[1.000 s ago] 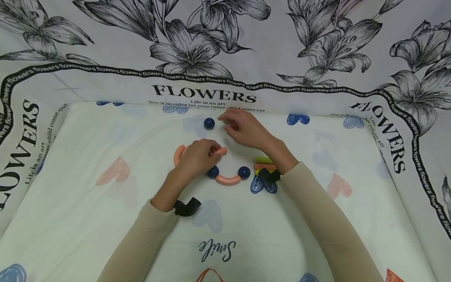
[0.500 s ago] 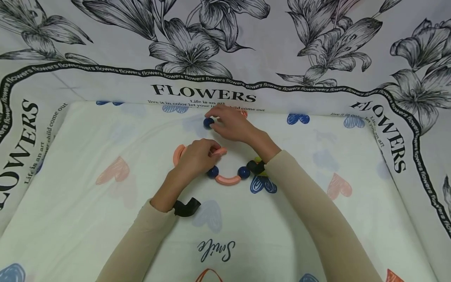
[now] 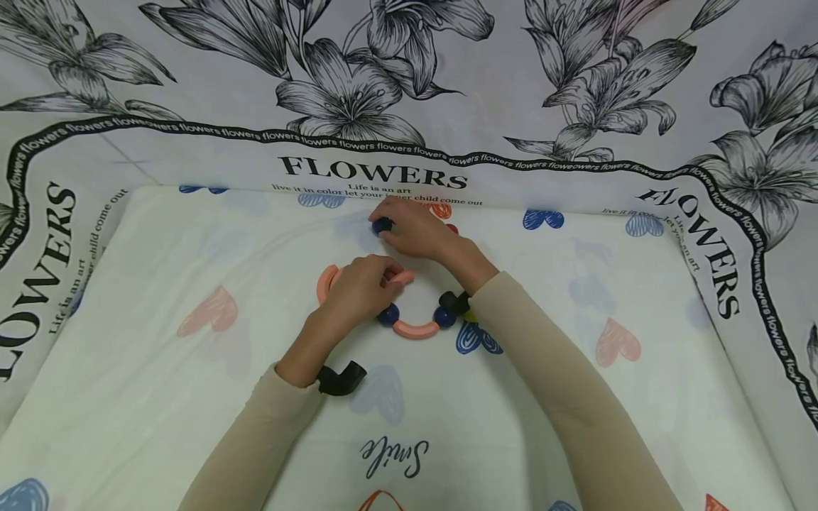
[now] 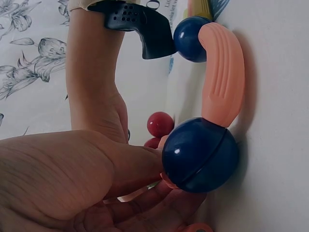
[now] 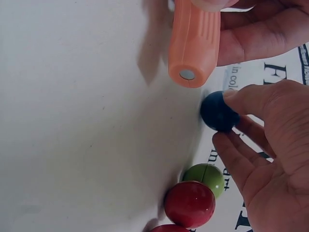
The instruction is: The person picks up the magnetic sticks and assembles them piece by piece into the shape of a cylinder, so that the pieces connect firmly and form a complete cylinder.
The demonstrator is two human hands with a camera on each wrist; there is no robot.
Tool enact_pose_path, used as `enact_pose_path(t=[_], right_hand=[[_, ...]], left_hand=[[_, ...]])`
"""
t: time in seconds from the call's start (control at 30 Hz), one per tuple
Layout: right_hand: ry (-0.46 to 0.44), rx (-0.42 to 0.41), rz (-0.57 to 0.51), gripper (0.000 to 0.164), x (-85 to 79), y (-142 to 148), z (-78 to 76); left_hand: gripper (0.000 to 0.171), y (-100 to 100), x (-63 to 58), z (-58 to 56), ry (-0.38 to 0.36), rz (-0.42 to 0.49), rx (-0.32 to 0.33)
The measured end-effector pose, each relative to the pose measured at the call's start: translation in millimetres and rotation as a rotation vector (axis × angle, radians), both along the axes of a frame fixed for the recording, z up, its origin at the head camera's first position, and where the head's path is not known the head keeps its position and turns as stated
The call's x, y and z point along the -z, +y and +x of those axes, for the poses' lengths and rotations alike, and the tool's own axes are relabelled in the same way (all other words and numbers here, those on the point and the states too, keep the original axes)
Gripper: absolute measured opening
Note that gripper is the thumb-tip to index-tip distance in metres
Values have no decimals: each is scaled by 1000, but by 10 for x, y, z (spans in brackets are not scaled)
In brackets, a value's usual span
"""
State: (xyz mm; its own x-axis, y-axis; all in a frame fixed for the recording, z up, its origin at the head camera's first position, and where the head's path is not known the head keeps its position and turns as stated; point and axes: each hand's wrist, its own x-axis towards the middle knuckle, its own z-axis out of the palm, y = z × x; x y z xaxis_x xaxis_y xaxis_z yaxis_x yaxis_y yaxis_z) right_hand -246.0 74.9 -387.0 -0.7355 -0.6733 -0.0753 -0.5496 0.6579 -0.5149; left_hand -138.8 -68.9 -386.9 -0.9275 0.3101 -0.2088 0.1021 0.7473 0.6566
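My left hand [image 3: 358,287] pinches a salmon-coloured curved magnetic piece [image 5: 193,43], whose free end shows a round metal disc in the right wrist view. Beyond it, my right hand [image 3: 412,231] has a dark blue ball [image 5: 217,112] between thumb and fingers, down at the cloth. Beside my left hand, another blue ball [image 4: 200,154] joins a ribbed salmon curved piece [image 4: 224,77], with a further blue ball [image 3: 444,317] at that piece's other end. One more salmon curved piece [image 3: 327,282] lies partly hidden by my left hand.
A green ball [image 5: 207,179] and red balls [image 5: 190,204] lie near my right hand. Yellow sticks [image 4: 200,8] are mostly hidden under my right forearm in the head view. Black wrist cameras [image 3: 341,378] stick out from both sleeves. A printed cloth [image 3: 160,397] covers the surface.
My right hand has moved left to the far blue ball and now pinches it. My left hand stays in place with the curved piece.
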Motion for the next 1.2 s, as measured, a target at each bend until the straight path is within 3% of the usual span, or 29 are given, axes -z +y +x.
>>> enact_pose_path(t=[0.73, 1.2], right_hand=[[-22, 55, 58, 37, -67, 75, 65], [-19, 107, -83, 34, -92, 285, 305]], left_hand=[[20, 24, -2, 23, 5, -7, 6], [22, -5, -15, 29, 13, -2, -6]])
